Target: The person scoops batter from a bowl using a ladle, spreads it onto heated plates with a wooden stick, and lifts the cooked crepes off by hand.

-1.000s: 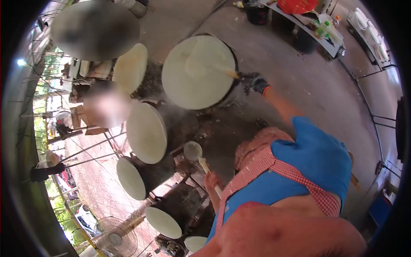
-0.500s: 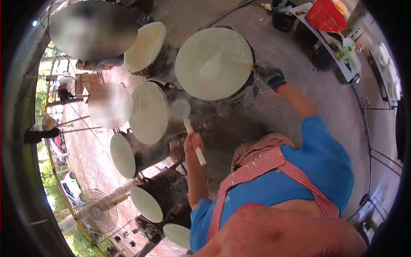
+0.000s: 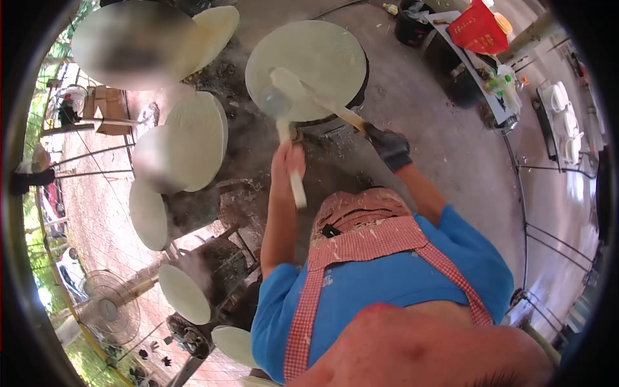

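My left hand (image 3: 289, 161) is bare and wrapped round the pale handle of a ladle (image 3: 276, 103), whose round bowl is over the near left part of a large round griddle (image 3: 322, 51). A dark glove covers my right hand (image 3: 389, 148), closed on a long wooden spatula (image 3: 338, 115). Its pale, blurred blade reaches over the middle of the griddle, close to the ladle's bowl. A thin whitish layer covers the griddle's top. Whether the tools touch that surface is unclear.
Other round pale discs (image 3: 209, 142) stand to the left, several lower down. A fan (image 3: 108, 309) is at the lower left. At the upper right are a black bucket (image 3: 412, 24), a red bag (image 3: 478, 29) and a side table (image 3: 493, 106). Steam drifts nearby.
The view has shifted. My right hand has come inward from the griddle's right edge, bringing the spatula over the middle. My left hand has moved the ladle from beside the griddle to over it.
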`<state>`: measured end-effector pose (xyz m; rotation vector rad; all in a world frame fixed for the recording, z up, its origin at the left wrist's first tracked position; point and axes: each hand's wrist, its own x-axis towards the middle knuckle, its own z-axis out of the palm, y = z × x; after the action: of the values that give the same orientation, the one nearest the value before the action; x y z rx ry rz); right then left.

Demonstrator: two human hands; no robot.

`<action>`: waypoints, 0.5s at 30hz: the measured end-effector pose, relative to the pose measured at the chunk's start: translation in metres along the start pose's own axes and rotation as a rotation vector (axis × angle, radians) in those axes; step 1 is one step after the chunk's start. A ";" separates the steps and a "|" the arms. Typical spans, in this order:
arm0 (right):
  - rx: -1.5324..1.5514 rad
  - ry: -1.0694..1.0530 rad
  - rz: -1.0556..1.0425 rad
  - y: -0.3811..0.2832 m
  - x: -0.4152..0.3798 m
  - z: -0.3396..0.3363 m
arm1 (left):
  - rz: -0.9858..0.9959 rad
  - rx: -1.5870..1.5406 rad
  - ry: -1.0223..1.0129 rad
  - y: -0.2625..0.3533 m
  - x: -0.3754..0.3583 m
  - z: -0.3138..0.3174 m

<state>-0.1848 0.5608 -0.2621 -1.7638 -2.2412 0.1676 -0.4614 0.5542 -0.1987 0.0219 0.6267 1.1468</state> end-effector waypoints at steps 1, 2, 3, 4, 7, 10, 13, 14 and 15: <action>-0.036 -0.006 -0.043 0.002 -0.008 -0.013 | 0.013 -0.017 -0.004 -0.006 -0.024 -0.007; -0.068 -0.017 -0.082 0.000 -0.012 -0.019 | 0.002 -0.032 0.032 -0.012 -0.049 -0.016; -0.075 -0.046 -0.092 -0.003 -0.010 -0.017 | -0.022 -0.056 0.084 -0.019 -0.068 -0.023; -0.071 -0.046 -0.065 -0.010 -0.013 -0.012 | -0.034 -0.094 0.120 -0.023 -0.077 -0.031; 0.090 0.079 -0.108 -0.024 -0.020 -0.008 | -0.283 -0.684 -0.099 -0.011 -0.085 -0.028; 0.285 0.052 -0.123 -0.040 -0.024 0.001 | -0.284 -0.870 -0.124 -0.009 -0.103 -0.038; 0.329 -0.153 -0.117 -0.031 -0.004 0.017 | -0.114 -0.890 -0.298 -0.025 -0.131 -0.040; 0.384 -0.220 -0.068 -0.036 -0.001 0.022 | -0.072 -0.885 -0.384 -0.029 -0.145 -0.042; 0.581 -0.236 0.023 -0.048 0.012 0.008 | -0.033 -0.875 -0.433 -0.037 -0.158 -0.049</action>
<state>-0.2348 0.5610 -0.2555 -1.5017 -2.0248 0.9683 -0.4946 0.3890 -0.1802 -0.4731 -0.2856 1.2533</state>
